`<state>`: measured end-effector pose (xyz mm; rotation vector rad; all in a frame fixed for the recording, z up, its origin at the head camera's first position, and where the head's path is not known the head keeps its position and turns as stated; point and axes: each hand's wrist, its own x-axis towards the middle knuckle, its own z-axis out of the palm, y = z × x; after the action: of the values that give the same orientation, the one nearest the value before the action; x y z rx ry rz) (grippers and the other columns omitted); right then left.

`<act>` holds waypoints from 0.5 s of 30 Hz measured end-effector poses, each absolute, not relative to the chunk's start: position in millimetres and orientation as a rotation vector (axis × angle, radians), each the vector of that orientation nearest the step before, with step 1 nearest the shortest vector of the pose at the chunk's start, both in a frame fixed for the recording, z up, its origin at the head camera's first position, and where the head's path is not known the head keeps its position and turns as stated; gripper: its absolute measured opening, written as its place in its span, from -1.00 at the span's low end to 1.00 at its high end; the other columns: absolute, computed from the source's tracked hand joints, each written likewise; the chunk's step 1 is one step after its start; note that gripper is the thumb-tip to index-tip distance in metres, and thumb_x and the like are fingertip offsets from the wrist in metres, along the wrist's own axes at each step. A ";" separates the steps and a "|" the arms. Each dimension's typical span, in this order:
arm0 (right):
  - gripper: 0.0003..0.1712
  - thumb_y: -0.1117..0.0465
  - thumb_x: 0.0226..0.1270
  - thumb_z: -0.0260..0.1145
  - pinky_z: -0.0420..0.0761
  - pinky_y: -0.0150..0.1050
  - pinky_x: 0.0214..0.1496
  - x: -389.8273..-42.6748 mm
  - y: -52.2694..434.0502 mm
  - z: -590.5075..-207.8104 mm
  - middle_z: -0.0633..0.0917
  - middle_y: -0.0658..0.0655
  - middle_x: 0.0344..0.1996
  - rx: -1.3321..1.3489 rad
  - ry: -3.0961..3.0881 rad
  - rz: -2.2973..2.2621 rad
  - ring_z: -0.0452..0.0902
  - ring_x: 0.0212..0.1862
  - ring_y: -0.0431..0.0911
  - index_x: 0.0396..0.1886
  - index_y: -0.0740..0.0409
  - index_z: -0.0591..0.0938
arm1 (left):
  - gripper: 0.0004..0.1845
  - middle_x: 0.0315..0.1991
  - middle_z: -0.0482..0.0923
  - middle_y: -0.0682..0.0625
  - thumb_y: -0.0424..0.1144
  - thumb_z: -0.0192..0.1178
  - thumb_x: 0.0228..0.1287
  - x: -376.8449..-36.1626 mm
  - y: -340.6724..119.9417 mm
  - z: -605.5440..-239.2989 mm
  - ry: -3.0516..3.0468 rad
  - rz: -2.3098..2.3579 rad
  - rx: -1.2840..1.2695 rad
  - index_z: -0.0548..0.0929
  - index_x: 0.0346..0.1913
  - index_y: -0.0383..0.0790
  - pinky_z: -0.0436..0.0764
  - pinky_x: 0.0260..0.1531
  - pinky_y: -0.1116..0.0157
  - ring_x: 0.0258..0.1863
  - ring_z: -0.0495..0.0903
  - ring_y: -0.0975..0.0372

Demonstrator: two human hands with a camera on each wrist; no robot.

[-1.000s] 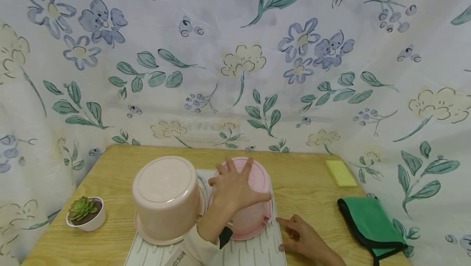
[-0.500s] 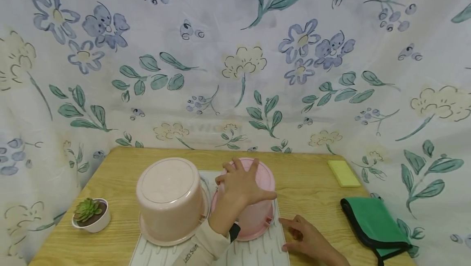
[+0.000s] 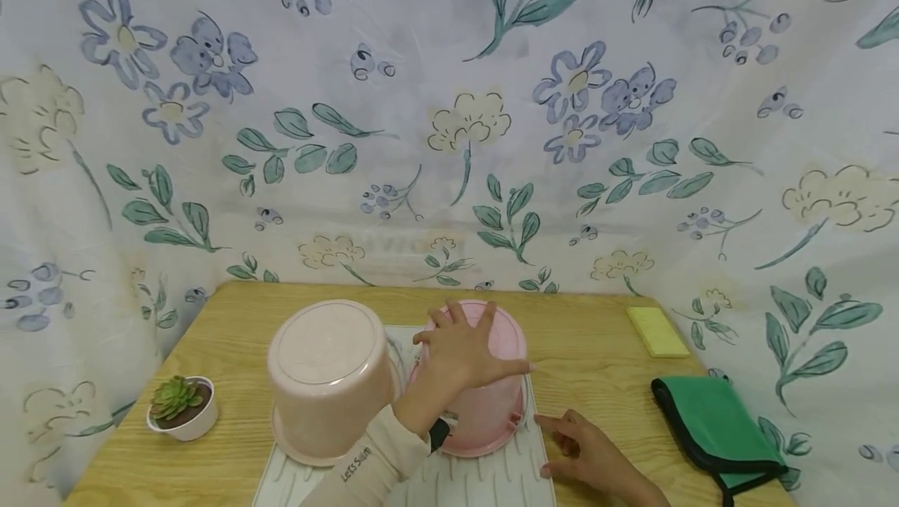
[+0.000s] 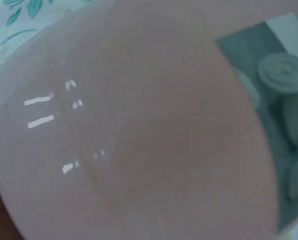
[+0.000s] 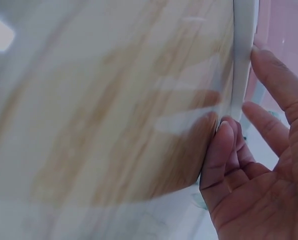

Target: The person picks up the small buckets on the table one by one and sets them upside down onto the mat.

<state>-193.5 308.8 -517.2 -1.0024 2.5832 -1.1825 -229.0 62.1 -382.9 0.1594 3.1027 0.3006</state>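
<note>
Looking down from the head view, the left hand (image 3: 463,351) is seen spread wide over the upturned pink bowl (image 3: 485,398), which stands on the ribbed drying mat (image 3: 485,483) beside a beige bowl (image 3: 326,374). The right hand (image 3: 586,456), fingers relaxed, rests at the mat's edge. The left wrist view is filled by blurred pink plastic (image 4: 139,135), probably the same bowl. In the right wrist view, loosely bent fingers (image 5: 224,150) touch the mat's white rim (image 5: 243,55).
</note>
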 end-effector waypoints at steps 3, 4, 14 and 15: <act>-0.26 0.04 0.02 0.41 0.41 -0.41 -0.47 -196.1 309.0 -517.7 0.39 0.06 -0.47 -1.010 2.588 -1.178 0.28 -0.46 -0.21 0.19 0.30 0.46 | 0.14 0.40 -0.17 -0.34 0.69 -0.21 -0.27 -231.6 51.1 -382.2 3.055 0.557 0.280 -0.16 0.44 0.27 0.06 -0.04 -0.44 0.33 -0.17 -0.32; -0.26 0.04 0.02 0.41 0.41 -0.41 -0.47 -197.2 309.0 -517.9 0.39 0.06 -0.47 -1.004 2.586 -1.175 0.27 -0.45 -0.22 0.19 0.30 0.46 | 0.10 0.42 -0.21 -0.31 0.66 -0.20 -0.20 -232.1 46.8 -381.0 3.019 0.678 0.318 -0.19 0.44 0.28 -0.04 0.01 -0.44 0.36 -0.26 -0.28; -0.16 0.03 0.05 0.41 0.49 -0.38 -0.34 -209.9 319.0 -507.5 0.45 0.16 -0.29 -0.825 2.560 -1.182 0.41 -0.35 -0.17 0.29 0.26 0.34 | -0.23 0.46 -0.38 0.03 0.39 -0.19 0.20 -229.9 -7.5 -341.2 2.377 1.796 0.371 -0.22 0.41 0.38 -0.30 0.17 -0.29 0.42 -0.41 0.08; -0.16 0.03 0.07 0.40 0.50 -0.36 -0.33 -213.0 320.1 -502.1 0.45 0.19 -0.25 -0.801 2.578 -1.176 0.43 -0.32 -0.14 0.31 0.26 0.31 | -0.24 0.46 -0.38 0.08 0.38 -0.20 0.21 -229.7 -14.3 -336.0 2.361 1.806 0.369 -0.22 0.41 0.39 -0.31 0.17 -0.29 0.42 -0.41 0.10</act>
<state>-213.0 320.1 -502.1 -0.8005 2.5785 -1.1759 -229.7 -14.3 -336.0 0.3689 2.3607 1.8059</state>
